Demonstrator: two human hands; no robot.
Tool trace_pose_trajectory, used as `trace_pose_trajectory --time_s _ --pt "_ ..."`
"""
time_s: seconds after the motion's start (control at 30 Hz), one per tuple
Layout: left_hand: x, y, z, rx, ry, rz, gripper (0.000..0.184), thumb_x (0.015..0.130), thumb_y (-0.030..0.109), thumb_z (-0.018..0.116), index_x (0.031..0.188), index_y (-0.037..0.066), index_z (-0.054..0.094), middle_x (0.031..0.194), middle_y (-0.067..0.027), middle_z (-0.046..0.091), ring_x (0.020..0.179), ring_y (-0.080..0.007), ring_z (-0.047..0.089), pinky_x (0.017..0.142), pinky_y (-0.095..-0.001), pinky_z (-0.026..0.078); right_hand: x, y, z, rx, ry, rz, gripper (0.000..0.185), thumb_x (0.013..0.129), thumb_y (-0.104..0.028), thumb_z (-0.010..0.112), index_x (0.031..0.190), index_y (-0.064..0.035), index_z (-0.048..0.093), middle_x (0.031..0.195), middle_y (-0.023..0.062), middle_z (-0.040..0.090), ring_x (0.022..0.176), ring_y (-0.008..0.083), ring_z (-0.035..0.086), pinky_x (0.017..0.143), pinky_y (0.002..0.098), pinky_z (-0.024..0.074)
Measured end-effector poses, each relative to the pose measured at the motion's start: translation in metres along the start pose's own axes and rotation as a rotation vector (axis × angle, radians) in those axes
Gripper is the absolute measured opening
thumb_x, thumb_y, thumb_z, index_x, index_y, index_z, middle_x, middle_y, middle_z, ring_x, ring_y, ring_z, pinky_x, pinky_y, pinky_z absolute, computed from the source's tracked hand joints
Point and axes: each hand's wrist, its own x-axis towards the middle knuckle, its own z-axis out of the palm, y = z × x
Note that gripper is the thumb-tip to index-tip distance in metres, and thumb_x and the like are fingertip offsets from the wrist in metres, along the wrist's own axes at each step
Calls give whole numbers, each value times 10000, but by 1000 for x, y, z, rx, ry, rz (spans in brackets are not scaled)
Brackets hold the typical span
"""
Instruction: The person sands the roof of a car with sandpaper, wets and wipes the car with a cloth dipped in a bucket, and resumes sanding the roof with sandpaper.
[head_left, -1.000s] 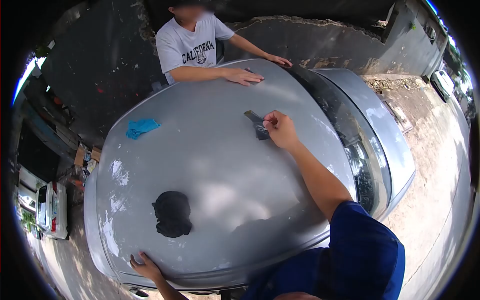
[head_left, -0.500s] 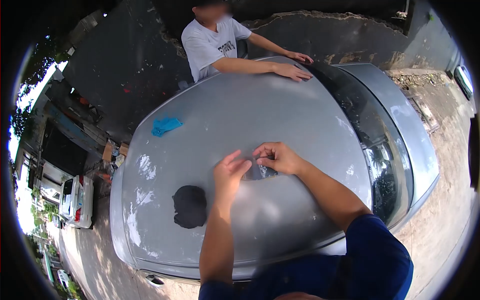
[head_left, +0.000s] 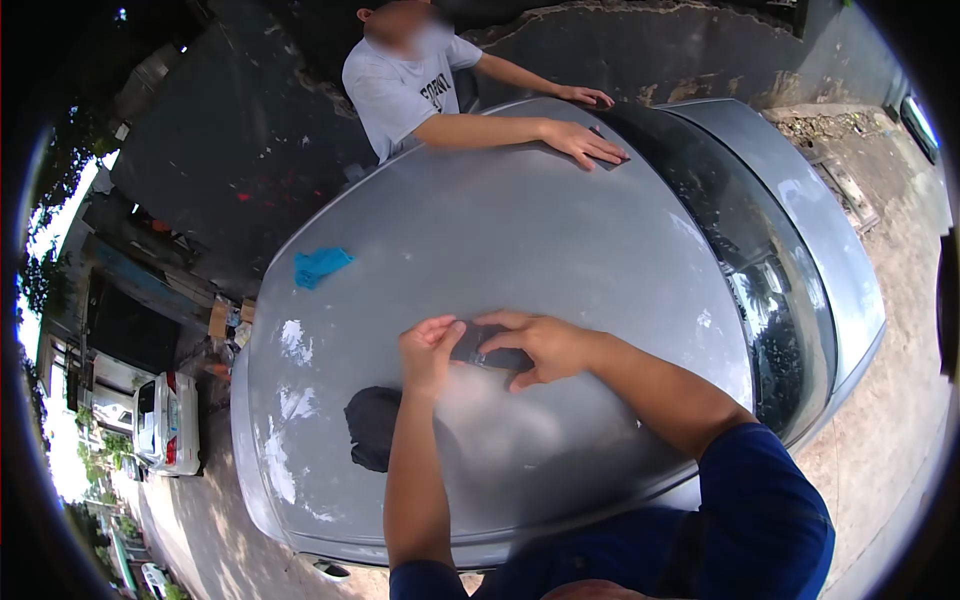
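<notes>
A thin dark sheet (head_left: 474, 347), partly shiny, is between my hands above the silver car roof (head_left: 440, 225). My left hand (head_left: 428, 350) pinches the sheet's left edge between thumb and fingers. My right hand (head_left: 548, 345) is at the sheet's right side, fingers curved and thumb spread apart below; whether it touches the sheet is hard to make out. A round black cloth or pad (head_left: 372, 428) lies on the roof beside my left forearm, which partly hides it. Farther off on the roof is a crumpled blue cloth (head_left: 322, 267).
Across the car, a person in a white T-shirt (head_left: 395, 95) rests both hands on the roof, one on a small dark sheet (head_left: 606, 160). The rear or front window glass (head_left: 730, 220) is at right. A dark wall (head_left: 620, 55) stands behind; a white car (head_left: 167, 425) is parked left.
Both my hands have shifted slightly left with the sheet, and my right thumb has spread away from its fingers. The other person's near hand has flattened over a dark sheet.
</notes>
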Motion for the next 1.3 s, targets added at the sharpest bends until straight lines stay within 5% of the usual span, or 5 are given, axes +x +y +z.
trace_pose_trajectory --time_s 0.4,0.73,0.83,1.03,1.3 --pt "-8 -12 -4 -177 -4 85 405 1002 167 769 1326 -47 653 1095 -126 744 777 -125 704 601 -257 573 25 -12 9 -473 -23 -69 311 767 -177 800 1054 -96 710 1104 73 674 1063 258 606 909 416 471" --pt "-15 -39 -1 -308 223 269 277 1052 207 710 1200 -25 676 931 -59 726 785 -115 698 695 -260 550 4 -7 12 -600 82 24 523 835 -206 737 1303 -9 611 1432 172 573 1357 332 535 1118 467 422" --pt "-16 -44 -2 -299 218 302 260 1074 199 677 1188 -34 679 1119 -117 727 815 -142 712 707 -272 579 8 21 -7 -742 147 187 601 948 -291 674 1459 0 550 1529 167 538 1456 318 478 1199 480 368" --pt "-35 -42 3 -76 257 259 222 1071 205 692 982 6 650 772 3 625 648 -63 561 576 -222 430 60 93 -57 -816 310 556 558 1114 -399 452 1524 -27 523 1625 135 483 1522 289 432 1262 522 299" --pt "-46 -56 -17 -497 236 269 456 1076 212 688 720 128 416 639 73 414 525 -18 301 475 -246 206 68 104 -56 -892 190 640 581 1147 -413 322 1578 -58 480 1665 104 448 1562 273 383 1310 578 201"
